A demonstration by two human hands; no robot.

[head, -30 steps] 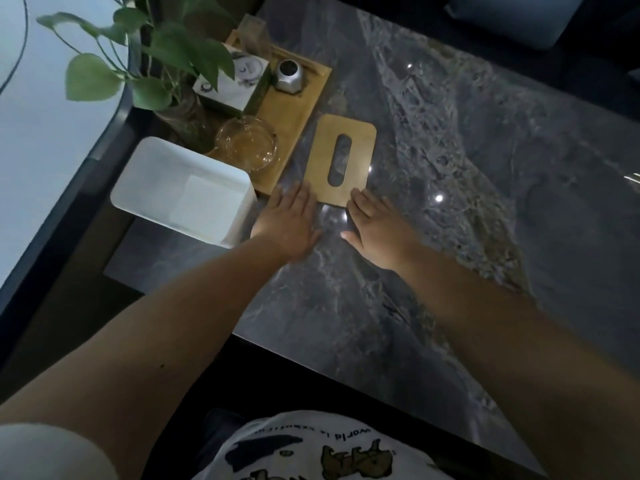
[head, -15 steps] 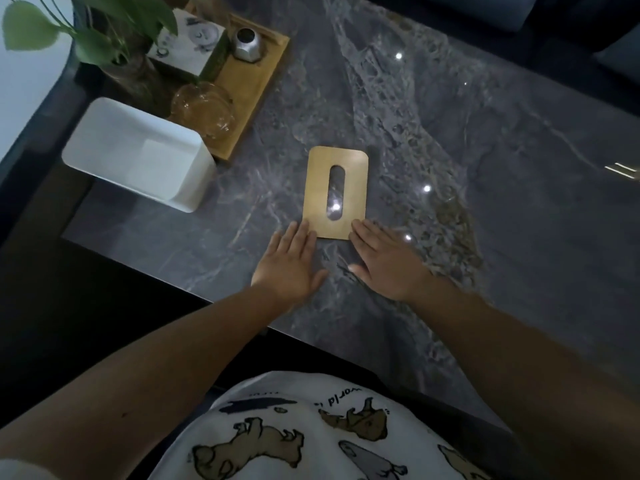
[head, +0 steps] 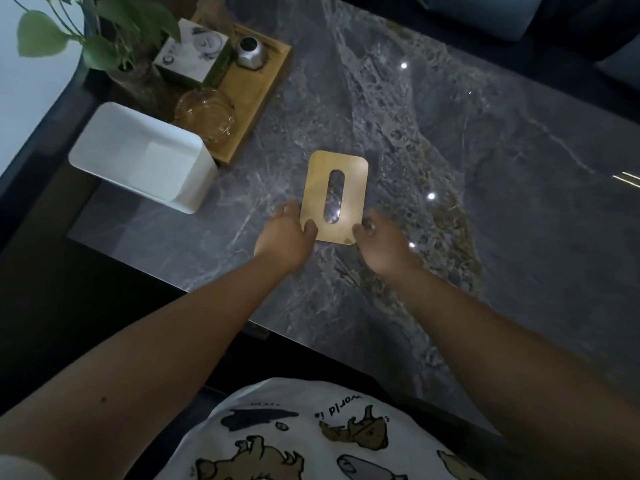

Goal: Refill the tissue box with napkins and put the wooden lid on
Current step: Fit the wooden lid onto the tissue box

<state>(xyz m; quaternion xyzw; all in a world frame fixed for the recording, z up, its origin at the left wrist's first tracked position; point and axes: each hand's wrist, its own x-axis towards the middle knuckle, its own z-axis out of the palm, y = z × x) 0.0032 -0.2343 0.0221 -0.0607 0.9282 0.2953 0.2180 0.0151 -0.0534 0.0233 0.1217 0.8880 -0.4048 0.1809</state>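
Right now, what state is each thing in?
Wooden lid: off the box, on the table, gripped at both near corners.
Tissue box: open, white napkins inside.
Left hand: pinching the lid.
Right hand: pinching the lid.
Glass bowl: upright on the tray.

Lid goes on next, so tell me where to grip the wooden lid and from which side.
Take the wooden lid by its two long edges near the near end, one hand per side. It lies flat and thin on the table, so fingertips must hook under the edges.
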